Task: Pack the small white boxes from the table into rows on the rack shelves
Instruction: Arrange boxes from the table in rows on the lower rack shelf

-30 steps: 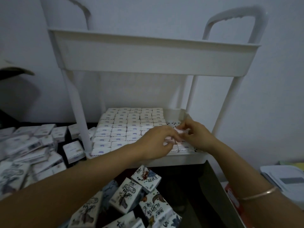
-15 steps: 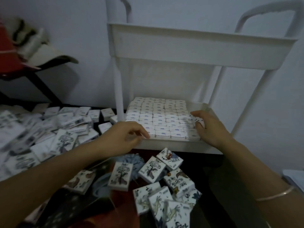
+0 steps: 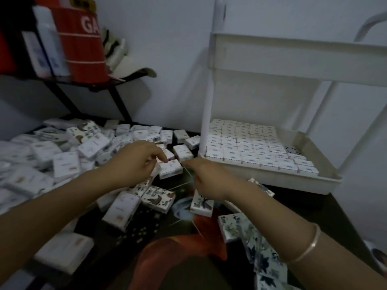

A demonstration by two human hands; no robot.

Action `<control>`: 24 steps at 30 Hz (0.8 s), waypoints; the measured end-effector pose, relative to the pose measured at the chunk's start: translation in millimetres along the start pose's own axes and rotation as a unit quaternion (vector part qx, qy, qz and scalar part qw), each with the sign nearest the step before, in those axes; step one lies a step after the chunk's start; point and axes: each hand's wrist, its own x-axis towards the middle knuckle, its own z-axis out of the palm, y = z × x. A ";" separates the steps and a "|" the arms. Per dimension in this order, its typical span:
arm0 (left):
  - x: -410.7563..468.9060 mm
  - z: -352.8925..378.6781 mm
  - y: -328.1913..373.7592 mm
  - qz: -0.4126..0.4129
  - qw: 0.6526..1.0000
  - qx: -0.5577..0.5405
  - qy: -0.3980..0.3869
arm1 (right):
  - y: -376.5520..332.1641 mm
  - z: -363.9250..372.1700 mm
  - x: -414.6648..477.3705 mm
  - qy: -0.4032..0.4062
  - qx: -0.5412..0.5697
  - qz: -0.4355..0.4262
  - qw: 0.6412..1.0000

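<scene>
**Fig. Picking up a box for the shelf.** Both hands are meeting over one small white box lying at the centre of the frame, just left of the rack. The left hand is curling its fingers onto the box's left corner, pinching it. The right hand is bringing curled fingertips to the right corner, but blur is hiding whether it is gripping.

The step in hand is judged to be the pickup. It is best done by pinching the two short ends and lifting straight up, so that neighbours in the loose pile at left are not dragged along. The printed face should be kept turned to match the packed rows.

The box is a flat, sharp-edged card carton, light and probably easy to crush. The lower shelf at right is a smooth, pale plastic tray with a raised rim. Its perforated floor is showing in a gap at the right, which is judged to be the next slot. Illustrated boxes are lying on the dark tabletop below the hands.
</scene>
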 end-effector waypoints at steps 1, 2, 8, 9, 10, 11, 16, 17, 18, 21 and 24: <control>-4.6 -1.5 -1.4 0.000 1.000 0.002 -0.001 | -3.6 6.7 10.1 -0.020 -0.028 0.003 0.999; -9.1 -3.3 -2.0 0.001 1.000 0.001 0.000 | -6.3 12.9 19.3 -0.035 -0.057 0.005 0.998; -42.6 -19.4 -14.9 -0.027 0.997 0.057 -0.047 | -6.4 44.6 41.1 -0.031 -0.079 0.010 0.996; -48.2 -22.7 -18.9 -0.037 0.993 0.065 -0.089 | -6.6 46.6 41.0 0.008 -0.079 0.007 0.997; -53.3 -25.4 -22.2 -0.045 0.987 0.072 -0.137 | -7.5 46.6 41.4 0.049 -0.080 0.003 0.996; -57.8 -27.0 -24.8 -0.048 0.979 0.079 -0.183 | -8.4 44.9 42.5 0.077 -0.082 0.003 0.994; -69.6 -21.0 -23.3 -0.041 0.955 0.154 -0.251 | -11.4 39.5 46.4 0.041 -0.064 0.068 0.995; -70.3 -17.9 -22.4 -0.040 0.955 0.165 -0.244 | -10.7 40.3 46.2 0.030 -0.072 0.076 0.994; -71.2 -15.3 -22.0 -0.040 0.957 0.165 -0.235 | -9.8 41.0 45.7 0.026 -0.076 0.079 0.994; -75.2 -11.6 -21.7 -0.042 0.970 0.139 -0.195 | -7.0 42.6 42.9 0.041 -0.062 0.082 0.994; -79.2 -7.8 -22.0 -0.043 0.982 0.104 -0.154 | -6.9 45.0 36.8 0.069 -0.012 0.083 0.994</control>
